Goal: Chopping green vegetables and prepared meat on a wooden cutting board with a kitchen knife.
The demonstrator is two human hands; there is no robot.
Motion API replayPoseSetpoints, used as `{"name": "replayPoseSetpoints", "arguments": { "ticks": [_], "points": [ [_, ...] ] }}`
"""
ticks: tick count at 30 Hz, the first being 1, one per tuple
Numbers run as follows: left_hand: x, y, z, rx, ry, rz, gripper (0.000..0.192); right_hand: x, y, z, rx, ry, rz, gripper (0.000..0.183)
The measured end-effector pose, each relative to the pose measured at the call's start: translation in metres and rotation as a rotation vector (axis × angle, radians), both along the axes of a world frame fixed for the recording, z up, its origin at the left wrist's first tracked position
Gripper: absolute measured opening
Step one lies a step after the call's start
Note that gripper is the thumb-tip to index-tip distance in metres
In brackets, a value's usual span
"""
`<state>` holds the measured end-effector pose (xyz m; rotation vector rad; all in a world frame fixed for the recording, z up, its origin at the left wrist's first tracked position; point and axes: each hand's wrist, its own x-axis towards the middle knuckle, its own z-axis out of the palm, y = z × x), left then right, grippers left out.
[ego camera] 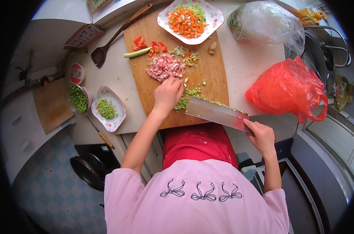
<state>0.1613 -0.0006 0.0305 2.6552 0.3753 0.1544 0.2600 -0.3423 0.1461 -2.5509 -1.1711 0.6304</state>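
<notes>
In my right hand (261, 135) is the handle of a cleaver (215, 112), its broad blade angled across the near right part of the wooden cutting board (215, 73). Green chopped bits cling along the blade's upper edge. My left hand (168, 95) has its fingers bunched at the near edge of a heap of diced raw meat (165, 66); whether they pinch anything is hidden. Chopped green vegetable (181, 104) lies between that hand and the blade. Farther up the board are red pepper pieces (139, 43), a green stalk (137, 52), minced yellowish bits (191, 60) and a ginger piece (212, 48).
A patterned dish (162, 25) of diced carrot and greens overlaps the board's far end. To the left are a wooden spatula (101, 55), a bowl of green pieces (78, 99) and a small dish (112, 125). Red (285, 87) and clear (267, 23) plastic bags stand right.
</notes>
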Motion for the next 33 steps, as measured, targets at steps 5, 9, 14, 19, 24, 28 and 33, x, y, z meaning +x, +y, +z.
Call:
{"name": "replayPoseSetpoints", "arguments": {
  "ticks": [5,9,14,19,24,28,33],
  "points": [
    [0.000,-0.005,-0.011,0.011,-0.086,-0.074,0.015,0.002,0.004,0.000,-0.003,-0.012,0.008,0.044],
    [0.009,-0.003,-0.005,0.100,-0.080,0.021,0.017,0.002,0.006,0.002,0.005,-0.017,0.011,0.043],
    [-0.006,-0.005,-0.006,0.050,-0.057,-0.006,0.020,0.002,0.005,0.002,-0.004,-0.018,0.005,0.042],
    [-0.015,-0.013,-0.019,0.015,-0.176,-0.163,0.025,0.004,0.008,0.003,0.011,-0.017,0.015,0.042],
    [-0.036,-0.009,-0.012,-0.065,-0.044,-0.241,0.029,0.003,0.007,-0.003,0.056,0.048,-0.077,0.041],
    [-0.059,-0.005,0.005,-0.040,-0.139,-0.250,0.032,-0.001,0.022,-0.013,0.048,0.114,-0.294,0.035],
    [-0.101,0.003,0.016,-0.112,-0.108,0.026,0.031,-0.011,0.032,-0.019,-0.020,0.136,-0.342,0.032]
  ]
}}
